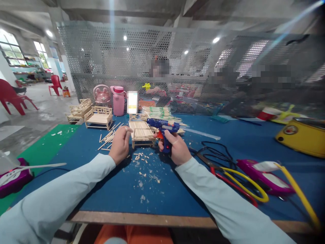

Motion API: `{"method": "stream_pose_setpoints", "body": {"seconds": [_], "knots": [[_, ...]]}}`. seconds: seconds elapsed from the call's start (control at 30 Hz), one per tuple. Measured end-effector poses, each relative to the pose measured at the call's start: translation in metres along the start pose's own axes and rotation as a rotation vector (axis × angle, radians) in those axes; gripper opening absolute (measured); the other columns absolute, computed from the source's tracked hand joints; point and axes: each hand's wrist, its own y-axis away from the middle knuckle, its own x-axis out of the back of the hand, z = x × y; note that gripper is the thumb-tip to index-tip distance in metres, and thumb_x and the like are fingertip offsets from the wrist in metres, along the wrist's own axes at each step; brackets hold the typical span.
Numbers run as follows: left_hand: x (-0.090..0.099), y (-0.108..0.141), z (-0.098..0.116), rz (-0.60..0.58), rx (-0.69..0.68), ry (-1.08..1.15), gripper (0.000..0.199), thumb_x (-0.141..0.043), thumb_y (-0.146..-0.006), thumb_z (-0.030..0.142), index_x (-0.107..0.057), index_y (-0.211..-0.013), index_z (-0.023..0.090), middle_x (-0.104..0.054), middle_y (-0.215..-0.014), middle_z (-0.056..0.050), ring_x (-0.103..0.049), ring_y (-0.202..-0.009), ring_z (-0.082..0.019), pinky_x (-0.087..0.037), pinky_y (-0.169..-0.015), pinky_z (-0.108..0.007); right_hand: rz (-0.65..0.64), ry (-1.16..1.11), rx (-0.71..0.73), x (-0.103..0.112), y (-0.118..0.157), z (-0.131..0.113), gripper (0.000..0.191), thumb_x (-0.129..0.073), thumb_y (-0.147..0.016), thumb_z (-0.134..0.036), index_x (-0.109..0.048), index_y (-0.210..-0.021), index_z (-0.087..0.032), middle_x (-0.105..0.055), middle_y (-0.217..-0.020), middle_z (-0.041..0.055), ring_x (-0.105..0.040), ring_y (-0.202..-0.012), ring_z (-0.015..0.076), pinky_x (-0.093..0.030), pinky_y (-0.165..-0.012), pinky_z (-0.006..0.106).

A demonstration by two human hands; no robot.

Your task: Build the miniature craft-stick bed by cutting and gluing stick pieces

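Note:
My right hand (pixel 177 147) is wrapped round a blue hot glue gun (pixel 164 127) with an orange trigger. Its nozzle points left over a miniature wooden bench (pixel 142 132), and a clear glue stick (pixel 203 132) juts from its back. At the bench's left edge, my left hand (pixel 120 144) is closed in a pinch; whatever lies between the fingertips is too small to make out. Loose thin sticks (pixel 108 138) lie left of the bench. Short cut bits (pixel 141 157) are scattered in front of it.
Finished-looking miniature benches (pixel 98 117) stand at the back left, near a pink flask (pixel 118 101). Bundled sticks (pixel 157 112) lie behind the bench. Red-and-yellow-handled cutters (pixel 236 183), black cable (pixel 218 152), a purple power strip (pixel 266 178) and a yellow container (pixel 302 137) occupy the right. A perforated screen (pixel 101 64) rises behind.

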Motion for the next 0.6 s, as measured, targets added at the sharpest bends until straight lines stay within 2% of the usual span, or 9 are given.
{"method": "stream_pose_setpoints", "body": {"seconds": [0.1,0.17,0.23,0.4,0.6], "knots": [[0.006,-0.002,-0.003,0.040,0.258,0.070,0.025,-0.036,-0.089,0.030,-0.055,-0.082,0.017,-0.056,-0.074,-0.003,-0.053,-0.071,-0.015,-0.042,-0.069,-0.027,-0.116,0.267,0.055,0.010,0.001,0.000,0.037,-0.060,-0.071,-0.054,-0.061,-0.074,-0.017,-0.059,-0.058,0.0002,-0.044,-0.042,0.0092,-0.037,-0.044,0.026],[0.007,-0.004,-0.008,0.010,0.401,0.111,0.030,-0.036,-0.089,0.036,-0.054,-0.074,0.016,-0.053,-0.064,-0.001,-0.048,-0.060,-0.013,-0.038,-0.059,-0.025,-0.138,0.426,0.090,0.014,0.002,0.000,0.038,-0.056,-0.074,-0.054,-0.062,-0.070,-0.017,-0.053,-0.048,-0.0016,-0.044,-0.042,0.0106,-0.037,-0.048,0.027],[0.006,-0.005,-0.012,-0.020,0.482,0.125,0.034,-0.037,-0.088,0.039,-0.052,-0.068,0.017,-0.048,-0.058,0.001,-0.043,-0.054,-0.012,-0.034,-0.053,-0.024,-0.128,0.545,0.118,0.016,0.003,-0.001,0.039,-0.052,-0.077,-0.054,-0.061,-0.068,-0.017,-0.049,-0.045,-0.0022,-0.044,-0.042,0.0114,-0.039,-0.051,0.028],[0.004,-0.003,-0.008,-0.049,0.506,0.185,0.032,-0.038,-0.087,0.038,-0.050,-0.066,0.017,-0.045,-0.054,0.004,-0.040,-0.050,-0.010,-0.031,-0.051,-0.023,-0.112,0.758,0.182,0.015,0.004,-0.005,0.041,-0.046,-0.080,-0.052,-0.058,-0.056,-0.020,-0.048,-0.045,-0.0011,-0.047,-0.047,0.0135,-0.042,-0.059,0.030],[0.003,-0.002,-0.006,-0.075,0.501,0.254,0.028,-0.042,-0.085,0.038,-0.052,-0.070,0.017,-0.049,-0.058,0.004,-0.042,-0.051,-0.009,-0.034,-0.052,-0.022,-0.114,0.824,0.198,0.015,0.004,-0.005,0.040,-0.045,-0.080,-0.050,-0.055,-0.055,-0.021,-0.048,-0.045,-0.0006,-0.049,-0.052,0.0155,-0.042,-0.064,0.031]]}}
